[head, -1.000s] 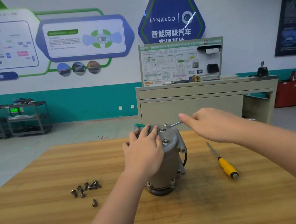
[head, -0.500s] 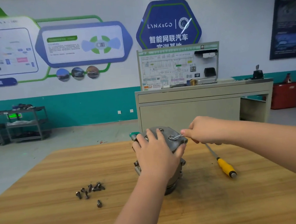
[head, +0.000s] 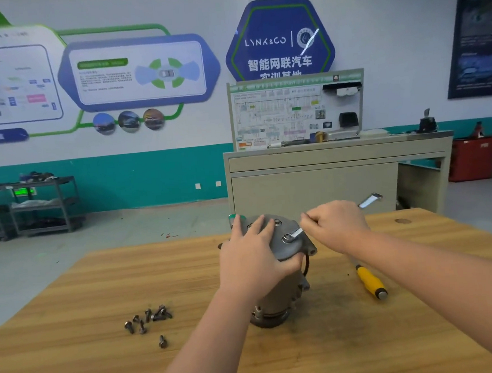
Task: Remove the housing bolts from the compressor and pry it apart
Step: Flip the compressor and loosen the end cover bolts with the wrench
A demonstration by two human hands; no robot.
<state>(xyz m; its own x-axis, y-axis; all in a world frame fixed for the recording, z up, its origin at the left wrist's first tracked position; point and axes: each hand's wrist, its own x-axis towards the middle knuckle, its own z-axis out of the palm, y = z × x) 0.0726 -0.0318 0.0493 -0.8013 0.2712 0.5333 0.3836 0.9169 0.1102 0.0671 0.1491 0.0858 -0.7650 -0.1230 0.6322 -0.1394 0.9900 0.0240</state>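
A grey metal compressor (head: 287, 288) stands on end on the wooden table (head: 309, 353), tilted a little away from me. My left hand (head: 253, 261) lies over its top cover, fingers spread across the top and thumb curled round the near side. My right hand (head: 336, 228) grips a silver wrench (head: 294, 235) in a fist. The wrench's ring end sits on a bolt at the right of the cover, and its other end sticks out past my knuckles. Another bolt head (head: 277, 222) shows between my hands.
Several loose bolts (head: 149, 321) lie on the table to the left of the compressor. A yellow-handled screwdriver (head: 371, 282) lies to its right, partly under my right forearm. Beyond the table stand a grey cabinet (head: 326, 180) and a shelf rack (head: 36, 206).
My right hand has slid along the wrench and now closes round it in a fist. The wrench ring has settled on the right-hand bolt. My left hand has shifted lower over the cover.
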